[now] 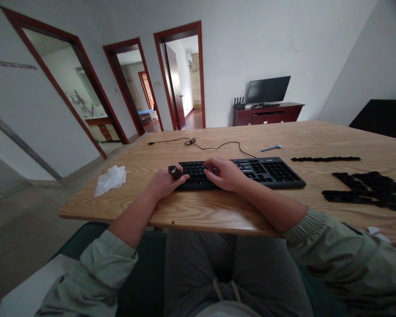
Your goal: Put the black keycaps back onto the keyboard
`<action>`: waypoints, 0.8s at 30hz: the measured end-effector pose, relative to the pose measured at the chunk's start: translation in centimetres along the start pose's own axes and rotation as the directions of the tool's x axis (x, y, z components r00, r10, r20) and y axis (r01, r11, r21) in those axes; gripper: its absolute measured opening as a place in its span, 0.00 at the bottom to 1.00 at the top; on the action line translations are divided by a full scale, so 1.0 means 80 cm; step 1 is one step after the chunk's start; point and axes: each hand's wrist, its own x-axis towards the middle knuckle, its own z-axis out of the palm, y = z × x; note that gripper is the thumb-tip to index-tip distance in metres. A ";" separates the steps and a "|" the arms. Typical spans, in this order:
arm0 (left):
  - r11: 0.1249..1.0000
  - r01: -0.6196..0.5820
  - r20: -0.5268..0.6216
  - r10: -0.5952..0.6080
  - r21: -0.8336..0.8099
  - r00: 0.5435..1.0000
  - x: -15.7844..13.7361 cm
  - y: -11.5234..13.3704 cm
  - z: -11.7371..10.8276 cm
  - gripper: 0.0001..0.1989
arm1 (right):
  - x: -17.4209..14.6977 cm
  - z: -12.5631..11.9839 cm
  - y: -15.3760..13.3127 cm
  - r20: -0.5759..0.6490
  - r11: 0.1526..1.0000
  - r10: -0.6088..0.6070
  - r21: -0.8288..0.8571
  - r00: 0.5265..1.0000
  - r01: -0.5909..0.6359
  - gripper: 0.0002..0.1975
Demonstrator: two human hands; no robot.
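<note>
A black keyboard (267,174) lies in front of me on the table, with many bare key sockets showing on its right part. My left hand (163,182) rests at its left end, closed around a small black piece with white marks (174,171), which looks like a keycap. Over the left-middle keys my right hand (226,174) has thumb and forefinger curled into a pinch. Whatever those fingers hold, if anything, is too small to make out. Off to the right lie a pile of black keycaps (372,187) and a long row of keycaps (325,159).
The wooden table (198,211) has its front edge at my lap. A black USB cable (214,147) runs behind the keyboard. A small blue brush (271,148) lies at the back, and a crumpled white tissue (111,179) at the left. A television (269,89) stands beyond.
</note>
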 end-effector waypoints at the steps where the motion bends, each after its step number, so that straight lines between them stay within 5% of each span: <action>1: 1.000 -0.020 0.004 0.020 0.009 1.000 0.000 0.003 0.001 0.15 | 0.000 0.001 -0.012 0.001 0.999 -0.035 0.007 0.999 0.035 0.14; 5: 0.988 -0.133 0.056 0.129 0.078 0.990 0.004 0.011 0.007 0.14 | 0.004 0.016 -0.059 -0.027 0.979 -0.181 0.092 0.983 0.183 0.26; 8: 0.981 -0.184 0.057 0.181 0.066 0.982 0.005 0.007 0.011 0.09 | 0.012 0.032 -0.075 -0.077 0.976 -0.199 0.074 0.977 0.204 0.19; 11: 0.990 -0.126 0.075 0.131 -0.067 0.989 0.002 -0.005 0.008 0.10 | 0.016 0.039 -0.071 -0.089 0.986 -0.147 0.070 0.985 0.153 0.09; 15: 0.985 0.027 0.084 -0.013 -0.173 0.996 0.000 -0.020 -0.004 0.12 | 0.015 0.028 -0.055 -0.096 0.990 -0.007 0.139 0.995 0.020 0.11; 19: 0.989 0.020 0.147 0.001 -0.146 0.989 0.001 -0.022 -0.009 0.08 | 0.015 0.021 -0.047 -0.106 0.977 0.128 0.183 0.986 -0.108 0.16; 24: 0.994 -0.030 0.135 0.044 -0.107 0.990 0.004 -0.022 -0.003 0.06 | 0.018 0.024 -0.055 -0.100 0.984 0.081 0.166 0.992 -0.063 0.15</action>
